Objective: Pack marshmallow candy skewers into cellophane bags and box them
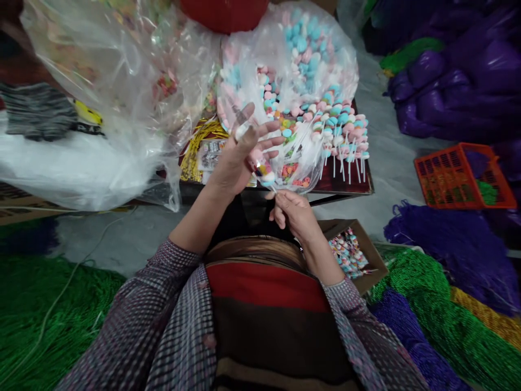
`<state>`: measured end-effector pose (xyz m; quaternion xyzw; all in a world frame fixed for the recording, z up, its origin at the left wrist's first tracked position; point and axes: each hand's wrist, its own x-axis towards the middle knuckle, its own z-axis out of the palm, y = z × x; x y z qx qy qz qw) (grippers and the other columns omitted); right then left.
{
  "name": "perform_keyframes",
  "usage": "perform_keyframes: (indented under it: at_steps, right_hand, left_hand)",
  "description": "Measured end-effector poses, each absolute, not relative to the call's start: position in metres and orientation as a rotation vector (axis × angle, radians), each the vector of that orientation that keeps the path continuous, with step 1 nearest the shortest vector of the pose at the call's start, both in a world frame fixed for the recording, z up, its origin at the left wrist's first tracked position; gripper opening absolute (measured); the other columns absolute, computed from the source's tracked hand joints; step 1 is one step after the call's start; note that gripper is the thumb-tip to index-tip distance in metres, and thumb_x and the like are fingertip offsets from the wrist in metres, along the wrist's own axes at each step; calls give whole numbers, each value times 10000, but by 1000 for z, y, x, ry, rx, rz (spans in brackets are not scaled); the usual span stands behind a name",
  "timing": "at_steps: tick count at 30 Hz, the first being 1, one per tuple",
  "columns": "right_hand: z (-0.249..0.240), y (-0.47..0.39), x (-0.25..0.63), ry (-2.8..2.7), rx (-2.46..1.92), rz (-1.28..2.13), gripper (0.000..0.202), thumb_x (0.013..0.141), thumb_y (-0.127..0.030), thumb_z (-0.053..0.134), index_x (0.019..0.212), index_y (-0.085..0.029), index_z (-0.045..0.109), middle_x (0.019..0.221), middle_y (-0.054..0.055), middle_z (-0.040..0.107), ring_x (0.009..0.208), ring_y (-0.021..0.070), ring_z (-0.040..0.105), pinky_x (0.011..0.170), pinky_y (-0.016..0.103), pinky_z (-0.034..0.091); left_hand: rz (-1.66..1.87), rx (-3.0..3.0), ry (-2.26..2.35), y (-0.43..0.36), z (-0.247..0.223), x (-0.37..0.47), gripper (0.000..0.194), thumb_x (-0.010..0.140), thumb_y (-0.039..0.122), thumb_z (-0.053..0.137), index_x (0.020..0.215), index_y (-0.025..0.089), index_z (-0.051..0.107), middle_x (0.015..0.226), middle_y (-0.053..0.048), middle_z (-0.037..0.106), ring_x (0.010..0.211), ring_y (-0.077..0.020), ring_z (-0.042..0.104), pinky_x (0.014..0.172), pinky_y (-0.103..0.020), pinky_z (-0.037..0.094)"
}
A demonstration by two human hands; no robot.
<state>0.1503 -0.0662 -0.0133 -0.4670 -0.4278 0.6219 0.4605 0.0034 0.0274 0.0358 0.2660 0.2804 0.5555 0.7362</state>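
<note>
My right hand (291,209) pinches the thin white stick of a candy skewer (266,176), whose pink, white and blue pieces point up and away from me. Shiny clear film seems to cover the candy's upper part. Beside it, my left hand (240,152) is held with fingers spread, and the skewer's upper end lies by its palm and fingers. Something whitish is around the left thumb; I cannot make out what. Beyond the hands, many more candy skewers (342,130) lie on the dark table (358,185), sticks toward me.
Large clear bags (134,70) of candy cover the table's left and back. Gold ties (195,157) lie beside a stack of printed packets (209,155). At my right, a cardboard box (368,250) holds wrapped candy. An orange crate (443,176) and green string bundles (423,277) stand on the floor.
</note>
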Motion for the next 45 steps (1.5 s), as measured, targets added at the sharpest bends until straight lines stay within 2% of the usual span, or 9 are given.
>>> perform_keyframes:
  at_steps: [3,7,14,19,23,29,35,39,45]
  right_hand:
    - [-19,-64,155,-1208,-1365,1079,254,916,-457,650,1036,-237,690,551,-95,601,434,82,509,539,247,460]
    - [-16,-64,158,-1322,-1444,523,151,895,-392,677,864,-245,696,717,-20,688,683,137,648,758,321,535]
    - [-4,-72,138,-815,-1055,1703,324,873,-531,692,776,-241,584,359,-165,317,286,65,299,543,273,540]
    - [2,-70,125,-662,-883,2008,393,797,-560,755,756,-254,511,339,-193,215,260,53,167,435,236,466]
    - [-3,-67,123,-743,-938,1853,359,850,-572,704,855,-246,554,394,-180,319,297,51,249,480,235,488]
    - [-10,-64,130,-1088,-1332,959,240,879,-474,712,902,-252,624,579,-95,612,449,72,531,486,223,445]
    - [5,-62,124,-752,-947,1674,305,878,-511,710,796,-231,623,388,-160,374,273,35,289,454,214,493]
    - [-1,-63,126,-785,-1008,1599,281,913,-495,676,845,-222,669,396,-149,414,289,33,324,485,205,503]
    - [-15,-62,136,-1221,-1372,887,229,921,-480,654,980,-261,682,572,-89,585,472,81,523,533,244,461]
  left_hand:
    - [1273,498,687,35,46,4,140,952,367,648,1031,258,689,683,33,658,719,-136,725,747,-271,574]
    - [1255,463,695,37,41,9,192,1006,365,535,988,224,664,610,48,576,605,-113,674,713,-269,591]
    - [1160,518,583,47,20,0,302,915,473,644,1118,253,680,612,31,571,677,-187,719,801,-386,627]
    - [1089,513,597,45,14,5,345,900,542,650,1087,256,699,498,67,416,525,-168,647,762,-416,646]
    - [1074,530,600,43,15,6,357,884,547,684,1103,265,700,490,77,386,499,-156,626,770,-415,654]
    - [1105,615,568,37,16,10,335,836,516,760,1036,255,696,533,73,461,572,-142,643,831,-379,634]
    - [899,808,163,17,10,6,381,753,518,852,965,235,713,645,17,589,731,-162,688,667,-271,551]
    - [1084,798,215,22,23,-10,589,656,668,852,1081,293,691,850,-5,695,919,-222,735,714,-288,565]
    - [1391,484,627,37,36,-7,139,919,319,680,803,255,639,595,47,540,570,-95,582,628,-243,542]
